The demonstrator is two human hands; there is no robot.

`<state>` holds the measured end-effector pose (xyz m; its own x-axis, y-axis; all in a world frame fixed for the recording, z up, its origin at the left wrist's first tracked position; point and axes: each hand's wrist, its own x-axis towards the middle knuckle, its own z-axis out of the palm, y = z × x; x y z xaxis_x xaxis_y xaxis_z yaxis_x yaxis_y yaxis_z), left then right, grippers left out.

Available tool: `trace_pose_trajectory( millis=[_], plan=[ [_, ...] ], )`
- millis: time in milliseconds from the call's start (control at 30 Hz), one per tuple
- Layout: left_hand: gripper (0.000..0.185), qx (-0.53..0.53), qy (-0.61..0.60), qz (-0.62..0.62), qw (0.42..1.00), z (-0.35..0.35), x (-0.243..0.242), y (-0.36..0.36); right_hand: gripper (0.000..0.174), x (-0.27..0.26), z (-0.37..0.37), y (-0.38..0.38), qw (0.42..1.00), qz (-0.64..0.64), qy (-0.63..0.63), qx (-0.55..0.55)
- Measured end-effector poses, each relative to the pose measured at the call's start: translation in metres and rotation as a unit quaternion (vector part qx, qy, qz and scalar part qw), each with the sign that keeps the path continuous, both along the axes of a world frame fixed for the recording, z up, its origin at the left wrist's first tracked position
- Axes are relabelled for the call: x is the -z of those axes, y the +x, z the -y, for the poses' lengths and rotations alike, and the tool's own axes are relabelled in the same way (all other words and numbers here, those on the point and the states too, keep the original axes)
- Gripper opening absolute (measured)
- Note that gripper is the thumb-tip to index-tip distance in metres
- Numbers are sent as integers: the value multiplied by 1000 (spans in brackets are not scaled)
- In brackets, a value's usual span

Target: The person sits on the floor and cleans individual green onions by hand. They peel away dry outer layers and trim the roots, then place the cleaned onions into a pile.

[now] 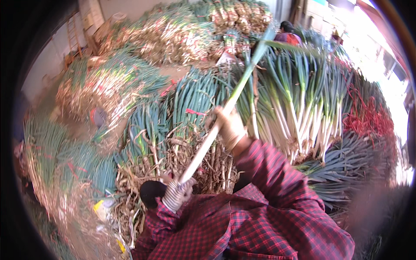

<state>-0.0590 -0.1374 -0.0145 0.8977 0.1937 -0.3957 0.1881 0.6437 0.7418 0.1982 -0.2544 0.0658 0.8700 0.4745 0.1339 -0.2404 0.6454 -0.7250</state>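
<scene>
One long green onion (205, 146) with a white shaft slants up across the view, its green leaves at the top. My left hand (178, 192), in a striped glove, is closed round its lower end, so the root end is hidden. Further up the shaft, my right hand (229, 127), in a pale glove, grips it. To the right of that hand lie cleaned green onions (302, 113) side by side, white ends towards me. Unpeeled green onions (195, 94) with dry brown outer leaves lie behind and beneath my hands.
Bundled onions (107, 84) cover the floor at the left, with larger heaps (175, 35) behind. Red ties (367, 117) are piled at the right, near more dark green leaves (344, 165). A person (287, 34) is at the back right. A yellow and white wrapper (101, 208) lies lower left.
</scene>
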Motion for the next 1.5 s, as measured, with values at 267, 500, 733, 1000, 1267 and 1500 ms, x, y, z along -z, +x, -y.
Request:
trace_pose_trajectory(
  millis=[267,500,733,1000,1267,1500],
  plan=[
    [27,81,260,23,962,70,14,-4,19,108,-5,24,979,-85,-159,98],
    [40,-46,244,-79,966,60,-27,-66,26,122,29,136,903,-12,-405,143],
    [68,-150,416,76,894,6,-69,14,53,98,115,60,802,268,-525,94],
    [44,-161,636,172,735,19,-14,167,61,74,208,-65,843,285,-455,-44],
    [18,-299,701,56,645,-187,32,83,61,86,317,-63,858,170,-475,94],
    [23,-134,830,-471,265,-387,-13,-172,40,105,428,-19,876,-29,-237,419]
  ],
)
